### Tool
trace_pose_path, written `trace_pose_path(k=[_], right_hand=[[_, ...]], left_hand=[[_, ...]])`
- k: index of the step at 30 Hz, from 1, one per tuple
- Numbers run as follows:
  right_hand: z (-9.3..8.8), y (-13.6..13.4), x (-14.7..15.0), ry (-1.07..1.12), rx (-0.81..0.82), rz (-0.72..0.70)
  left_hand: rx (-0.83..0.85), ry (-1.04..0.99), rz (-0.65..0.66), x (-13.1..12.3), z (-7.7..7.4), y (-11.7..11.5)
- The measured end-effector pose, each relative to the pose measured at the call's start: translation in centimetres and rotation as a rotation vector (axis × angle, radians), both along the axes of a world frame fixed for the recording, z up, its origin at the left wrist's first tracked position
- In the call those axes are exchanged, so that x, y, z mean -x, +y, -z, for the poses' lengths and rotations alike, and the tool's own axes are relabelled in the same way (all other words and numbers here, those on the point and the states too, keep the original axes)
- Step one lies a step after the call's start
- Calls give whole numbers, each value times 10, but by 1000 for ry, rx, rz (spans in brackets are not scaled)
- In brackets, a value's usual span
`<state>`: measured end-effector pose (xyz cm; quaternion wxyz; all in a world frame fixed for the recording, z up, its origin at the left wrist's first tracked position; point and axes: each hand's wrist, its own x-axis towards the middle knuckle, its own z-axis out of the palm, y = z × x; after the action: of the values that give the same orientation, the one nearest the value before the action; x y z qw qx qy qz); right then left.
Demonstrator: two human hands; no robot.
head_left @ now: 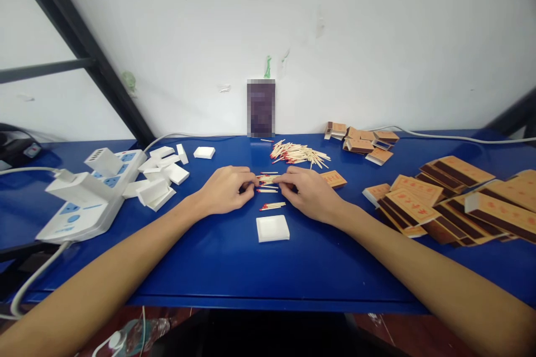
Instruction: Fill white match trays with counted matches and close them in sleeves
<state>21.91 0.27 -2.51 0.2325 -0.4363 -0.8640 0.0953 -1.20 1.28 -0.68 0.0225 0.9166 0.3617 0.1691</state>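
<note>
Between my two hands, a small row of red-tipped matches (pixel 267 180) lies on the blue table (pixel 234 273). My left hand (pixel 228 189) is closed, its thumb and fingertips at the left ends of these matches. From the other side my right hand (pixel 307 192), also closed, pinches at their right ends. Just below lies a smaller group of matches (pixel 273 206). Nearer the table's front edge is a white inner matchbox tray (pixel 273 228). Behind the right hand sits an orange matchbox (pixel 334 179), partly covered by it. A loose heap of matches (pixel 299 153) lies farther back.
White matchbox trays (pixel 161 175) are piled at left, beside a white power strip (pixel 96 195) with plugs and cables. Orange matchbox sleeves (pixel 414 206) are heaped at right, with more sleeves (pixel 360 140) near the wall. A dark blurred rectangle (pixel 261 109) stands against the wall.
</note>
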Motion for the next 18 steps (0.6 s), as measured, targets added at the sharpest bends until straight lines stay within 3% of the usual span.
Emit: trace_pose_path(k=[18], right_hand=[[2, -3, 1, 32, 5, -51]], left_hand=[[27, -15, -7, 0, 2, 0]])
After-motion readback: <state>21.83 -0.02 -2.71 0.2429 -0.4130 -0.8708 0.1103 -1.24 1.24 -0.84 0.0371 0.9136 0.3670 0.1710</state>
